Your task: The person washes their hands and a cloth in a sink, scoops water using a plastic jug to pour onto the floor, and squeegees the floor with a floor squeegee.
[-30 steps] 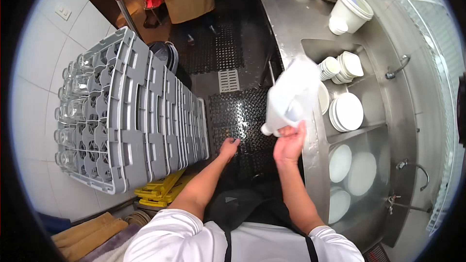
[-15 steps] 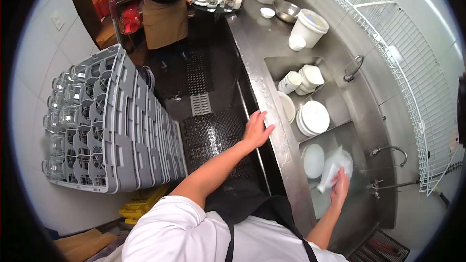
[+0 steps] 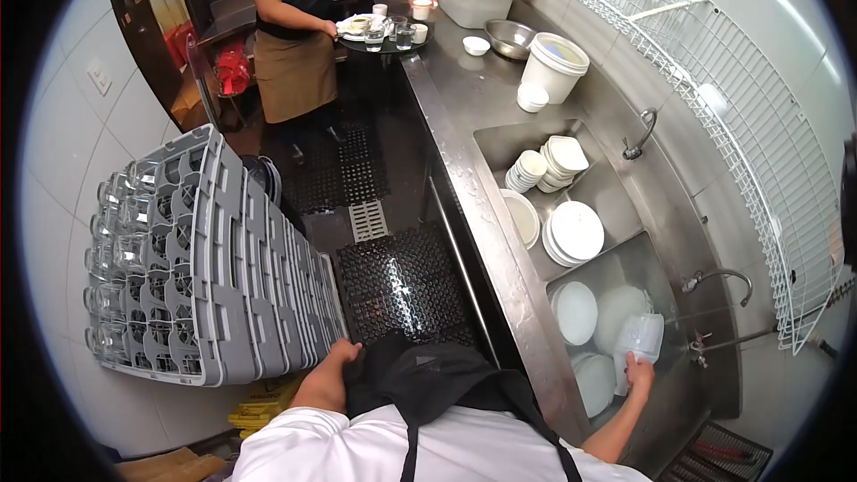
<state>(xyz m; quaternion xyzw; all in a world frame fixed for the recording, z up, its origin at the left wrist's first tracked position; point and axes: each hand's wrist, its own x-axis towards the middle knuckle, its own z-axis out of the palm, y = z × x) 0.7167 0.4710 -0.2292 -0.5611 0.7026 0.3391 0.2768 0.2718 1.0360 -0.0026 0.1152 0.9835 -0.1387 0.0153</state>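
Note:
My right hand (image 3: 638,375) grips a translucent white plastic container (image 3: 641,337) low over the nearest sink basin, where several white plates (image 3: 574,312) lie in water. Beside my apron, close to the lowest grey racks, is my left hand (image 3: 346,350); its fingers are too small and partly hidden to make out. In the middle basin stand round white plates (image 3: 576,230), with stacks of small bowls (image 3: 564,159) in the far one.
Tall stacked grey racks (image 3: 228,277) with glasses fill the left side. A co-worker (image 3: 299,36) stands at the counter's far end with a loaded tray (image 3: 384,45). A white bucket (image 3: 553,67), a metal bowl (image 3: 511,38) and a faucet (image 3: 719,281) are on the right.
The container went from above the counter edge into the near basin and has turned over there. My left hand left the counter edge and drew back to my body. The co-worker came closer with the tray.

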